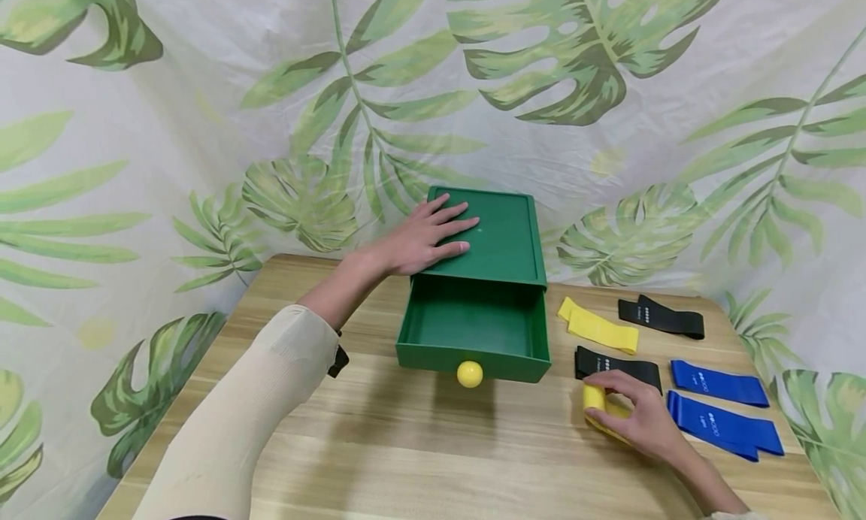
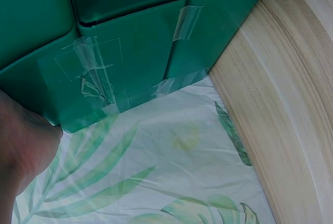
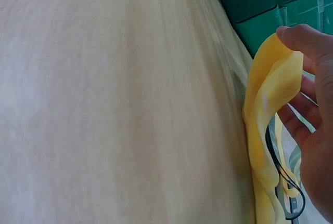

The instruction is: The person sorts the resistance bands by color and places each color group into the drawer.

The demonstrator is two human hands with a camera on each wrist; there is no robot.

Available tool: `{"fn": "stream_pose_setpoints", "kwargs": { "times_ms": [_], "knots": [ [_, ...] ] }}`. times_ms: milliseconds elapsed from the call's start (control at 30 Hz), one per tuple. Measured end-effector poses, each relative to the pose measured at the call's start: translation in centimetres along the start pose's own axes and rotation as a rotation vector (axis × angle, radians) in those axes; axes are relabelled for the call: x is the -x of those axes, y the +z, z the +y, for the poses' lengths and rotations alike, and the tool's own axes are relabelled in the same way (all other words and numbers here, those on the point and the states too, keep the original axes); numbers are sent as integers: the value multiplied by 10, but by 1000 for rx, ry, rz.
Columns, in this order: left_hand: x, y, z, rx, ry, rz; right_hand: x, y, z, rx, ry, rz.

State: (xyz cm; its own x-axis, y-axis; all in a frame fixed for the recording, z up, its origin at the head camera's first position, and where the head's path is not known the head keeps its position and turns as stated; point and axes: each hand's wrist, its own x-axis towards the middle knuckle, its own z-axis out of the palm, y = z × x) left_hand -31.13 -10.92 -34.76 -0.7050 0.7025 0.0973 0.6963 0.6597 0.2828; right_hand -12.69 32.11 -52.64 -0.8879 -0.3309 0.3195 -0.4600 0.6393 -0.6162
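A green drawer box (image 1: 501,238) stands at the back of the table, its front drawer (image 1: 473,321) pulled out and bare inside, with a round yellow knob (image 1: 470,374). My left hand (image 1: 433,238) rests on the box's top with fingers spread. At the right, my right hand (image 1: 639,415) pinches a yellow resistance band (image 1: 595,400) between thumb and fingers. In the right wrist view that band (image 3: 273,78) bends up in a loop from the tabletop. The left wrist view shows the box's side (image 2: 130,63) with clear tape over it.
Around the right hand lie another yellow band (image 1: 598,327), a black band (image 1: 661,317) at the back, a nearer black band (image 1: 619,366), and two blue bands, one (image 1: 719,383) behind the other (image 1: 725,424). A leaf-print cloth (image 1: 406,92) hangs behind the wooden table (image 1: 406,460).
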Motion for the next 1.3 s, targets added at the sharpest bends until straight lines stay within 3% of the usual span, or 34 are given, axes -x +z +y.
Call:
{"fn": "stream_pose_setpoints", "kwargs": {
  "times_ms": [500, 1200, 1300],
  "knots": [
    [0, 0, 1, -29, 5, -7, -6, -10, -17, -368, -2, 82],
    [2, 0, 2, -14, -3, 0, -36, -28, -63, -541, -66, 165],
    [1, -1, 2, -11, -1, 0, -41, -32, -69, -591, -114, 182]
  ]
}}
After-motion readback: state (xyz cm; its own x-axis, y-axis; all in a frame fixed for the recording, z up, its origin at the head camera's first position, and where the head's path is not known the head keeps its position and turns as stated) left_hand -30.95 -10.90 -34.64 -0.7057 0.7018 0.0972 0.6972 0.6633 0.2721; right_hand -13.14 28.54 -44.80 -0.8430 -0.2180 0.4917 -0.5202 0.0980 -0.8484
